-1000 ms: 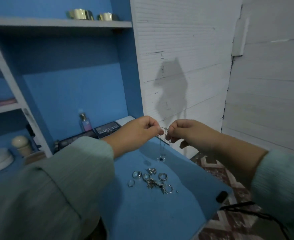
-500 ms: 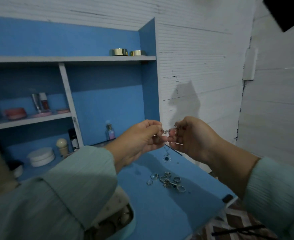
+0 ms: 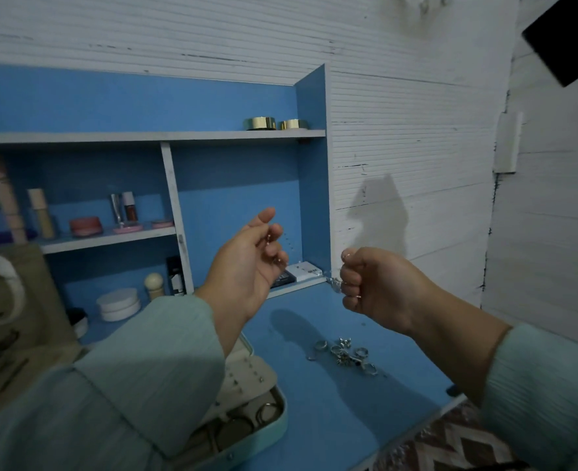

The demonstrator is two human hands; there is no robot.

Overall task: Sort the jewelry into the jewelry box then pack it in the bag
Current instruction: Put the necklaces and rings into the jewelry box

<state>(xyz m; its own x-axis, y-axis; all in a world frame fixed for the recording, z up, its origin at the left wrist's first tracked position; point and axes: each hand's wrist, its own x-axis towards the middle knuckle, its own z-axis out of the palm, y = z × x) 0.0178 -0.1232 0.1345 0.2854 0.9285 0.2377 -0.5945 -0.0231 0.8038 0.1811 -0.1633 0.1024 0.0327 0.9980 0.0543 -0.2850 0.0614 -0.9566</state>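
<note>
- The blue desk (image 3: pixel 321 416) carries the things, with a blue shelf unit (image 3: pixel 309 164) rising at its back against a white ribbed wall (image 3: pixel 417 130).
- A tan bag (image 3: pixel 12 317) stands at the left edge, beside the shelf unit.
- The jewelry box (image 3: pixel 260 433), pale mint with a cream lining, lies open on the near left part of the desk, partly hidden under the left sleeve (image 3: pixel 138 379); hoops and small studs show inside it.
- The left hand (image 3: pixel 247 263) is raised above the desk, palm toward the camera, its fingers loosely curled; a thin chain (image 3: pixel 289 244), blurred, shows at its fingertips, though whether they pinch it I cannot tell.
- The right hand (image 3: pixel 376 283) is held at about the same height, well apart from the left, closed in a fist around a small silver piece (image 3: pixel 334 283) that sticks out at its left side.
- A heap of silver rings and charms (image 3: pixel 347 355) lies on the desk below and between the hands, to the right of the jewelry box and apart from it.
- Two gold tins (image 3: pixel 275 124) sit on the top shelf.
</note>
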